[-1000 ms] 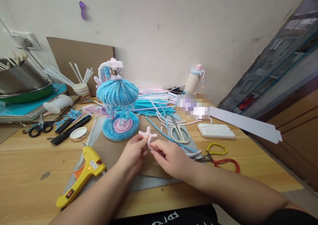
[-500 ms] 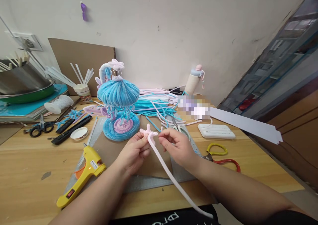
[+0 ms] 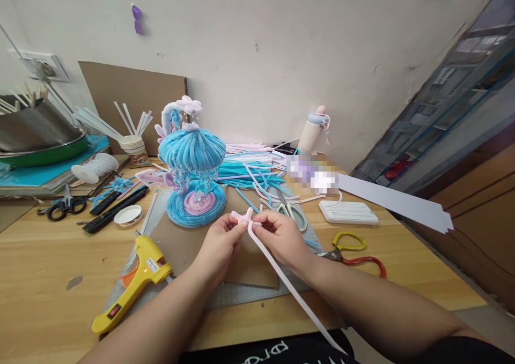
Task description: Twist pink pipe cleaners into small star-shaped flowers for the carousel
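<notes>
A pale pink pipe cleaner (image 3: pixel 289 286) is bent into a small star-like shape at its upper end, and its long tail runs down toward my lap. My left hand (image 3: pixel 223 240) pinches the bent part between thumb and fingers. On the right side of that shape, my right hand (image 3: pixel 284 240) closes thumb and fingertips on a short pink arm of it. Both hands hover over a piece of brown cardboard (image 3: pixel 253 270) lying on a grey cutting mat (image 3: pixel 217 298). Behind them stands a blue pipe-cleaner jellyfish lamp (image 3: pixel 193 149) on a round blue and pink base.
A yellow glue gun (image 3: pixel 140 283) lies left of my forearm. Scissors with red and yellow handles (image 3: pixel 350 251) lie by my right forearm, near a white power strip (image 3: pixel 348 212). Blue pipe cleaners (image 3: pixel 249 173) are heaped behind. Black scissors (image 3: pixel 67 206) lie far left.
My right hand has moved left and taken hold of the pink shape. My left hand has shifted slightly right, and the shape has turned and dropped a little.
</notes>
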The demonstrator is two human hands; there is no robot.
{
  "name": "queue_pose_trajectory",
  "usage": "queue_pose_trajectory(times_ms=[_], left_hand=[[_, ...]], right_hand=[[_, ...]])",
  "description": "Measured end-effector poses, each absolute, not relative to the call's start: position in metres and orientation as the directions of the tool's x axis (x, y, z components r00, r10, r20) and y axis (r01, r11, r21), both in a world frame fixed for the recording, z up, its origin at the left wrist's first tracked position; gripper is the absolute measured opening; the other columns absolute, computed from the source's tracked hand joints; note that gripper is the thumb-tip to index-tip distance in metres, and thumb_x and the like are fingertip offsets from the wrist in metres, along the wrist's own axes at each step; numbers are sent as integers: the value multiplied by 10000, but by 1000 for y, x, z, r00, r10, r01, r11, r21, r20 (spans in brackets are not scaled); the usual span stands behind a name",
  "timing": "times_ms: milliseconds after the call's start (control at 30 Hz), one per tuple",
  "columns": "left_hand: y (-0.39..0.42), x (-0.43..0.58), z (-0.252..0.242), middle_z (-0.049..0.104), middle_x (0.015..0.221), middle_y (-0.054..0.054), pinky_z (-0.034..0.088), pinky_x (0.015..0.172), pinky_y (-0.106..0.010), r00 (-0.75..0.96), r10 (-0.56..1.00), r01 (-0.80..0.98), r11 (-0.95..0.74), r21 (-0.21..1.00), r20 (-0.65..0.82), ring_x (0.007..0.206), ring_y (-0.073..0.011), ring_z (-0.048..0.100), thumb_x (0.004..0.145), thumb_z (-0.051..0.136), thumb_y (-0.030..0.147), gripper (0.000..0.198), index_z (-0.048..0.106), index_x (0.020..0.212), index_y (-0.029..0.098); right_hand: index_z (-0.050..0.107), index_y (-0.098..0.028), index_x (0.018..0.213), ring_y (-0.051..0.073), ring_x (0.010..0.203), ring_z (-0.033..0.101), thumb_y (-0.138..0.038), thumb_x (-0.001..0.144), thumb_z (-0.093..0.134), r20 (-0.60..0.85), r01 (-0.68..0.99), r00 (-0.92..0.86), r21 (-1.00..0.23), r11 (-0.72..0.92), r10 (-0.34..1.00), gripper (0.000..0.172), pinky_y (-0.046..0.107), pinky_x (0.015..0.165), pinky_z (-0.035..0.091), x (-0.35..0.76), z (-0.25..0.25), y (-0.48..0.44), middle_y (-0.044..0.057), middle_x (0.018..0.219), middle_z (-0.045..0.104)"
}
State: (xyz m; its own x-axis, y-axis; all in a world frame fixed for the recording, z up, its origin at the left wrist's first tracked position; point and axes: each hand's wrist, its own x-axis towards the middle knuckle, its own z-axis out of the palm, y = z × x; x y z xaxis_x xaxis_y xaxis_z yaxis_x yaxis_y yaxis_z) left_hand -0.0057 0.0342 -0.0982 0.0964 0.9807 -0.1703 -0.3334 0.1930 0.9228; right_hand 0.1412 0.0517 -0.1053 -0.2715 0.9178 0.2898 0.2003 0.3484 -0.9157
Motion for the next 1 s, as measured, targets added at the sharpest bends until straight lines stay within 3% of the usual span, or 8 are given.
queue_pose_trajectory(times_ms=[100, 167, 333, 633, 733, 900, 1000], left_hand=[[35, -5, -100, 320, 457, 98, 140, 376, -166, 91, 979, -349, 205, 914, -185, 394, -20, 203, 707, 702, 351, 305, 469, 678, 156], [35, -5, -100, 293, 452, 104, 125, 377, -166, 114, 972, -391, 232, 891, -204, 398, -20, 176, 704, 704, 341, 303, 467, 671, 155], [37, -9, -99, 349, 479, 92, 69, 382, -164, 215, 927, -498, 374, 782, -307, 406, -11, 122, 672, 715, 257, 247, 500, 680, 135], [36, -13, -91, 535, 608, 4, 285, 429, -163, 227, 880, -469, 475, 744, -418, 512, -58, 438, 635, 679, 192, 126, 597, 693, 117], [35, -14, -91, 571, 652, -10, 341, 490, -177, 195, 903, -452, 429, 782, -383, 562, -72, 474, 656, 679, 214, 145, 630, 750, 115], [34, -10, -92, 597, 629, -4, 325, 523, -186, 123, 976, -368, 211, 906, -177, 560, -67, 448, 665, 733, 253, 168, 618, 671, 130], [33, -5, -89, 632, 667, -17, 337, 546, -197, 69, 990, -350, 140, 926, -124, 591, -82, 484, 654, 749, 265, 180, 628, 668, 133]], right_hand=[[631, -180, 816, 155, 751, 545, -278, 823, 577, 427, 292, -286, -813, 503, 858, 112, 273, 671, 429, 140, -103, 49, 37, 797, 607], [627, -184, 827, 155, 762, 543, -272, 822, 574, 424, 280, -301, -817, 504, 854, 103, 276, 678, 426, 139, -104, 50, 36, 803, 603], [578, -164, 748, 103, 554, 502, -364, 754, 650, 104, -15, -348, -994, 105, 932, 213, 230, 517, 394, 137, -108, 61, -5, 647, 589], [635, -139, 739, 79, 559, 493, -294, 656, 743, -122, -130, -491, -969, -211, 862, 206, 201, 506, 354, 151, -91, 69, -18, 622, 576], [644, -142, 753, 83, 574, 506, -299, 657, 748, -68, -143, -476, -978, -154, 877, 211, 210, 530, 366, 152, -93, 71, -15, 638, 586], [615, -154, 743, 92, 564, 516, -348, 679, 737, 55, -153, -424, -988, -12, 904, 238, 227, 542, 376, 145, -99, 67, -13, 629, 589], [582, -168, 739, 106, 575, 531, -372, 716, 706, 147, -170, -403, -982, 84, 903, 239, 238, 556, 388, 142, -101, 63, -14, 624, 585]])
